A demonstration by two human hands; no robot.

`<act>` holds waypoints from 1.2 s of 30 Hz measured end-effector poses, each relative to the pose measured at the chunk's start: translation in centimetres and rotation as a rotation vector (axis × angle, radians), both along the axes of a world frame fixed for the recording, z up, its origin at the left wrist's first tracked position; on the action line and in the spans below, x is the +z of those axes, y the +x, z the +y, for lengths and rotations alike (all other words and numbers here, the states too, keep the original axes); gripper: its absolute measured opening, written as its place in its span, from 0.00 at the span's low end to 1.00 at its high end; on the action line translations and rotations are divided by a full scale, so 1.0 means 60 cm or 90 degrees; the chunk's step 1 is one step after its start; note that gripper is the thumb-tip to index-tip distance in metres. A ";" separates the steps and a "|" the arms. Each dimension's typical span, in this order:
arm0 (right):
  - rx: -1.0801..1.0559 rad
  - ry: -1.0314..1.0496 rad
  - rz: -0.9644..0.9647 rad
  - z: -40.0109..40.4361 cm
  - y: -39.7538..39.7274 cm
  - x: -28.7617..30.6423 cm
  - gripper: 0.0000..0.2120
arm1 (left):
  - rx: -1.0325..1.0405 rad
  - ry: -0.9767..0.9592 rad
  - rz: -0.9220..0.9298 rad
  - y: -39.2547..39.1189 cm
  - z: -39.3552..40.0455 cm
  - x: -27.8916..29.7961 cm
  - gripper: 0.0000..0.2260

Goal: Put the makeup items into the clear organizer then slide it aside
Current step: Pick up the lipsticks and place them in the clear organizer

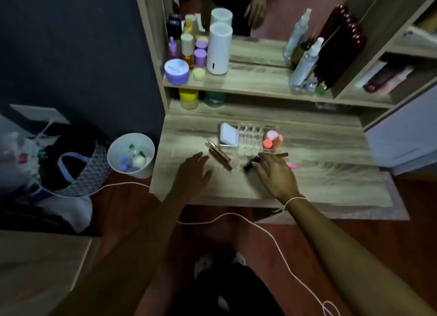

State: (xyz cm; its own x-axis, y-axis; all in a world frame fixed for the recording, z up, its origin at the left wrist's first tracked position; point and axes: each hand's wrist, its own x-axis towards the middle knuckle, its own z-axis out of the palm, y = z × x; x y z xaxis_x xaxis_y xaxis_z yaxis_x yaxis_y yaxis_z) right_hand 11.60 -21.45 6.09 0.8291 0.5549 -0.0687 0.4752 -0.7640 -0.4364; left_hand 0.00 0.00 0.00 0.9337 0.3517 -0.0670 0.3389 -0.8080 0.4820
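Wood-grain vanity top (319, 173): right hand (275, 176), fingers released, touches black tube (251, 163); left hand (192, 171) rests flat beside brown tubes (218, 156). Clear organizer (250, 137) sits beyond the fingertips. Tubes look light, rigid, slick; pinch mid-barrel.

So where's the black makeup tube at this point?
In the head view the black tube lies on the wooden desk, just in front of the clear organizer, at the right hand's fingertips, with the brown tubes to its left.
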 end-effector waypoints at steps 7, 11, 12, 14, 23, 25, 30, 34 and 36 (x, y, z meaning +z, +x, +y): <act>-0.011 0.005 0.059 0.015 -0.013 -0.054 0.16 | 0.016 -0.040 0.053 -0.010 -0.017 -0.044 0.20; 0.003 -0.018 0.076 0.028 0.008 -0.081 0.13 | 0.018 -0.035 0.035 0.023 -0.016 -0.047 0.19; 0.009 -0.023 0.068 0.034 0.014 -0.087 0.12 | 0.018 -0.030 0.028 0.033 -0.012 -0.046 0.19; 0.019 -0.039 0.045 0.050 0.026 -0.100 0.10 | 0.028 -0.022 0.014 0.055 -0.002 -0.042 0.18; 0.089 -0.160 0.024 0.116 0.051 -0.142 0.16 | -0.013 0.039 0.043 0.155 0.047 -0.025 0.22; 0.096 -0.153 0.028 0.118 0.052 -0.144 0.16 | -0.038 0.055 0.066 0.162 0.051 -0.026 0.22; 0.109 -0.115 -0.017 0.110 0.069 -0.148 0.15 | -0.034 0.070 0.088 0.153 0.060 -0.036 0.16; 0.068 -0.023 0.055 0.096 0.084 -0.136 0.09 | -0.015 0.069 0.079 0.138 0.073 -0.038 0.16; 0.019 0.074 0.155 0.085 0.092 -0.122 0.04 | -0.014 0.059 0.070 0.129 0.080 -0.038 0.16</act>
